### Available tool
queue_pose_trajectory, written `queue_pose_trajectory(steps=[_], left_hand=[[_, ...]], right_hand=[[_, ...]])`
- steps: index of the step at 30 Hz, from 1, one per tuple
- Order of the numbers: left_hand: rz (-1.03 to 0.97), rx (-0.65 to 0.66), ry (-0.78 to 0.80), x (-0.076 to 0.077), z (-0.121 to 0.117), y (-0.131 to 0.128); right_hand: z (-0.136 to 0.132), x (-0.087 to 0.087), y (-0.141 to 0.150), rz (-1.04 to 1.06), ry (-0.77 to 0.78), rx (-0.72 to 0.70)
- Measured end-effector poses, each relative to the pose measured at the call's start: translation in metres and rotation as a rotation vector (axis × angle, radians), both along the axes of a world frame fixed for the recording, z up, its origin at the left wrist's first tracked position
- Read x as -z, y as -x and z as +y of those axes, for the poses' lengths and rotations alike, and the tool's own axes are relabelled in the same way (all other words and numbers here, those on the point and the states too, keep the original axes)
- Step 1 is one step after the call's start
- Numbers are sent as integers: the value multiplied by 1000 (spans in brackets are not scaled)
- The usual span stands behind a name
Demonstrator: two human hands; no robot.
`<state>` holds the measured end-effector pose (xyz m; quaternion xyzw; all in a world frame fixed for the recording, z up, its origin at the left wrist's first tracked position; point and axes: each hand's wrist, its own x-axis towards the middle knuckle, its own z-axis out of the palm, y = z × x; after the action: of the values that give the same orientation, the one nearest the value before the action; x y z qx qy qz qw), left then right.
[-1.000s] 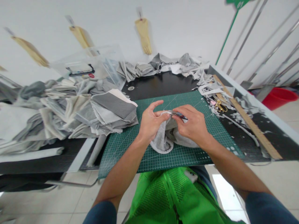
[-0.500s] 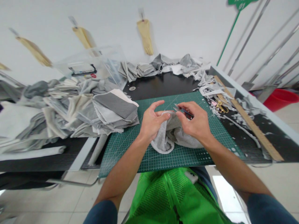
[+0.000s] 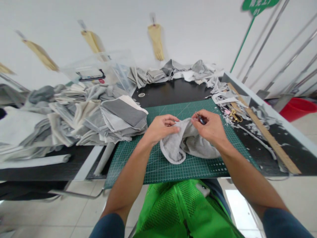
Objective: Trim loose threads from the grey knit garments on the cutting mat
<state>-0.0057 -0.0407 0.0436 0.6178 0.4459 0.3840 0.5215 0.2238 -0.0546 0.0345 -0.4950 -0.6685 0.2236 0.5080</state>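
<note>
Because a heap of grey and cream fabric [image 3: 66, 119] fills the left of the black table [image 3: 160, 92], a folded stack [image 3: 125, 114] at its inner edge lies just beside the working area, probably for easy reach. Behind the heap stands a clear plastic box [image 3: 109, 76], seemingly set back to be out of the arms' way. Next comes the green cutting mat [image 3: 158, 173], likely placed to shield the tabletop. Over it, the left hand [image 3: 160, 129] is clamped on the upper edge of a grey cloth [image 3: 173, 145], thumb against fingers, apparently to steady that edge. The cloth hangs in folds between the two hands, its lower part resting on the mat. The right hand [image 3: 209, 125], apart from the left, curls around a small dark tool [image 3: 201, 121], while its thumb and forefinger meet at the cloth's edge, perhaps so both can be managed at once. Farther right, gold-handled scissors [image 3: 235, 115] lie among scraps beside a wooden ruler [image 3: 268, 135], apparently kept at the side within reach.
</note>
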Motion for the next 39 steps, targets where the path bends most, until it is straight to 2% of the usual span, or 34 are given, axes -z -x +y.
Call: queue_pose_trajectory(steps=[3, 6, 8, 10, 13, 16, 21, 26, 32, 39], left_hand=[[166, 9, -53, -3, 6, 9], [388, -52, -140, -5, 9, 16], [458, -72, -176, -8, 9, 19], [331, 10, -149, -9, 8, 20], [-89, 138, -51, -6, 5, 15], [-327, 51, -23, 0, 4, 6], [-375, -42, -12, 6, 5, -7], [-378, -57, -33, 5, 2, -14], [-401, -43, -8, 5, 0, -15], [-421, -14, -27, 4, -1, -14]], right_hand=[[0, 1, 0, -16, -13, 5], [0, 2, 1, -20, -14, -16], [-1, 2, 1, -24, -5, -43], [-1, 1, 1, -26, 10, -80], [-2, -1, 1, -10, 23, -119], [-3, -1, 1, 11, 27, -119], [-2, 0, 0, 28, 26, -113], [2, 5, -4, 13, -9, -100], [-3, 2, -4, -87, -252, 10], [-4, 8, 1, -232, -429, -31]])
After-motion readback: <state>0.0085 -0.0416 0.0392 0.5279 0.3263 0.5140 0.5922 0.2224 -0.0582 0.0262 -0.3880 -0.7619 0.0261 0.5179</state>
